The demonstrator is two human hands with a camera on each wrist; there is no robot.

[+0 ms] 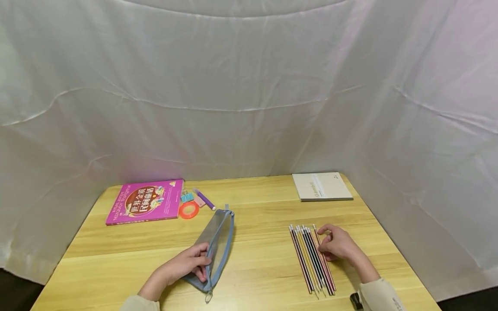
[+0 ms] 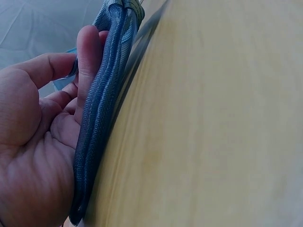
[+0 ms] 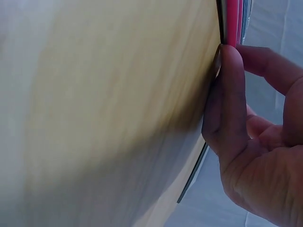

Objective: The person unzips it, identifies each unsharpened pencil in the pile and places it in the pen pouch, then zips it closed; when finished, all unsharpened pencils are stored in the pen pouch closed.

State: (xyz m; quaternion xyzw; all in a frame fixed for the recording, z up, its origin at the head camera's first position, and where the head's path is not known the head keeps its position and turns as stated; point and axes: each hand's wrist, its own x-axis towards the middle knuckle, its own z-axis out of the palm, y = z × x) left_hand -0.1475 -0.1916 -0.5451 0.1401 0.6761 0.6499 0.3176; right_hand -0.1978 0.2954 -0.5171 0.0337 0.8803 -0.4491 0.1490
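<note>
A grey mesh pencil case (image 1: 223, 242) with blue edging lies at a slant on the table, its zip side towards the right. My left hand (image 1: 186, 264) grips its near part, with fingers curled at the zip edge; in the left wrist view the blue zip edge (image 2: 102, 109) runs along the fingers. Several striped pencils (image 1: 305, 255) lie side by side, erasers pointing away. At their right side my right hand (image 1: 337, 242) pinches the outermost red pencil (image 1: 330, 272) between thumb and finger. Close up, the pinkish-red pencil (image 3: 232, 21) meets the fingertips.
At the back left lies a pink book (image 1: 155, 201), beside orange tape (image 1: 189, 210), a blue binder clip (image 1: 187, 197), a pink eraser-like block (image 1: 199, 201) and a purple marker (image 1: 205, 199). A pale notebook (image 1: 323, 186) lies back right. Curtains surround the table.
</note>
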